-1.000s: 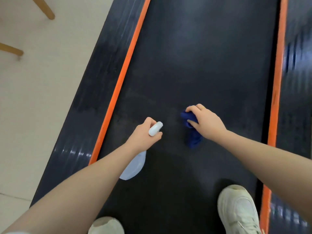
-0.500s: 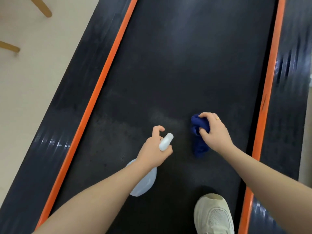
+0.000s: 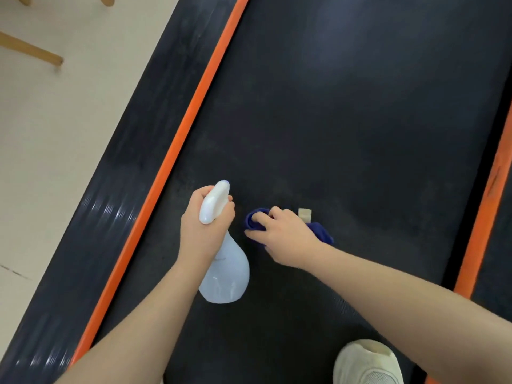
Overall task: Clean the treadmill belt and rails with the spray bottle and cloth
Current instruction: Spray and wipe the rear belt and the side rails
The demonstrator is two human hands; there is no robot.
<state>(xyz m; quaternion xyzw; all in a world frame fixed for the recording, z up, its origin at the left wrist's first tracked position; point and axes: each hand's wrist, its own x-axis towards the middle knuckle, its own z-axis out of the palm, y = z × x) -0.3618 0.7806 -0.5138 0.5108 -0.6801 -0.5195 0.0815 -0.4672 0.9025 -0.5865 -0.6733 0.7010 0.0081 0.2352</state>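
The black treadmill belt point(image 3: 346, 120) fills the middle of the view, with an orange strip and a dark side rail point(image 3: 116, 189) on the left and another orange strip point(image 3: 482, 217) on the right. My left hand point(image 3: 203, 231) grips the neck of a pale translucent spray bottle point(image 3: 225, 275), its white nozzle pointing forward above the belt. My right hand point(image 3: 282, 236) holds a bunched dark blue cloth point(image 3: 256, 220) against the belt, just right of the bottle. A small beige tag point(image 3: 304, 214) shows beside the cloth.
My white shoe point(image 3: 365, 364) stands on the belt at the lower right. Pale floor point(image 3: 41, 162) lies left of the treadmill, with wooden furniture legs point(image 3: 30, 51) at the top left corner.
The right hand has slid the cloth leftward across the belt, close to the bottle. The left hand has turned the bottle more upright, nozzle forward. The view shifted right to left.
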